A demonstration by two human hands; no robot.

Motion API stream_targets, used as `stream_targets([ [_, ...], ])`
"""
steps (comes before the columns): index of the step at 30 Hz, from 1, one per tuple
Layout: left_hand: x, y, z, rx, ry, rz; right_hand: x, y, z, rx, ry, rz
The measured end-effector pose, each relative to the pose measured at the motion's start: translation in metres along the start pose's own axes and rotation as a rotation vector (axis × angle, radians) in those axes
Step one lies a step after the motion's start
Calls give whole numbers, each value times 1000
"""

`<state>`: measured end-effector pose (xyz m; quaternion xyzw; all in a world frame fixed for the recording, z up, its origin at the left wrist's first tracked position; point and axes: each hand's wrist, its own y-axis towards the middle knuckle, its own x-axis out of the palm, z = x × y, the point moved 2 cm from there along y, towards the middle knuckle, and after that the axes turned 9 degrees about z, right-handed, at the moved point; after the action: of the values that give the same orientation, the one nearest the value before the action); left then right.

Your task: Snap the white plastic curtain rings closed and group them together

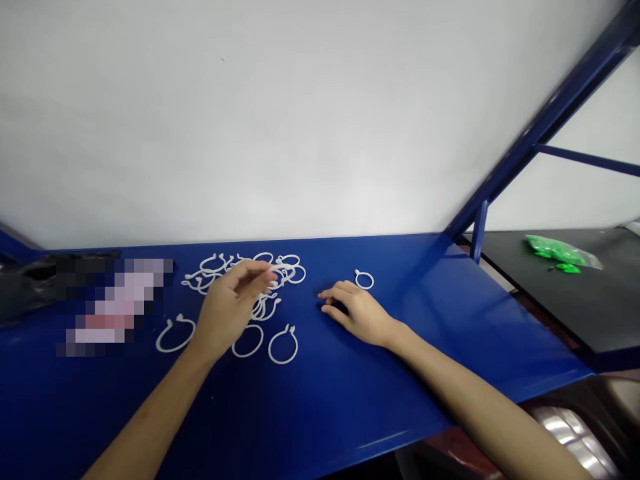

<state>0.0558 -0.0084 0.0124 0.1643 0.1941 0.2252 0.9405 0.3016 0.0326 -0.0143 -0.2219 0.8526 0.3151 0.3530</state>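
Over a loose pile of white open-ended plastic rings (213, 261), my left hand (233, 300) has its thumb and fingers pinched together. A white ring (286, 268) sits at those fingertips, partly hidden by them and overlapping the pile. Nearer to me lie single rings: one left of the wrist (163, 341), one just right of it (249, 355), and another farther right (283, 362). My right hand (357, 310) rests on the blue tabletop with its fingers loosely bent and apart, holding nothing. Just beyond it lies one closed-looking ring with a small tab (373, 281).
The blue metal table (350, 413) runs up to a white wall (320, 120). A black plastic bag (30, 287) and a blurred-out item (120, 300) lie at the left. Blue frame bars (510, 167) rise at the right, beside a black surface with a bag of green pieces (560, 251).
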Motion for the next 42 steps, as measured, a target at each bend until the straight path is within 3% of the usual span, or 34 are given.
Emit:
stream_targets([
  [5,24,-24,12,582,136,-211,7,1,-5,315,574,81],
  [8,38,-38,13,728,145,-334,12,2,-5,414,794,110],
  [10,42,-44,15,729,140,-331,12,2,-5,443,829,156],
  [12,42,-44,17,657,138,-242,10,2,-7,438,818,234],
  [15,40,-40,18,396,146,-106,7,-1,-10,383,757,330],
  [18,40,-37,16,168,124,-188,7,-4,-14,296,647,332],
  [20,41,-38,16,119,120,-244,8,-5,-14,254,575,313],
  [23,42,-41,16,151,150,-218,7,-7,-16,209,525,284],
  [28,40,-48,15,336,176,-153,1,-11,-26,118,441,232],
  [35,39,-45,9,473,191,-244,-1,-13,-29,-80,283,188],
  [39,33,-32,5,552,335,-304,-14,-3,-8,-18,10,271],
  [42,20,-22,-2,554,476,-350,-32,3,20,183,-243,370],
])
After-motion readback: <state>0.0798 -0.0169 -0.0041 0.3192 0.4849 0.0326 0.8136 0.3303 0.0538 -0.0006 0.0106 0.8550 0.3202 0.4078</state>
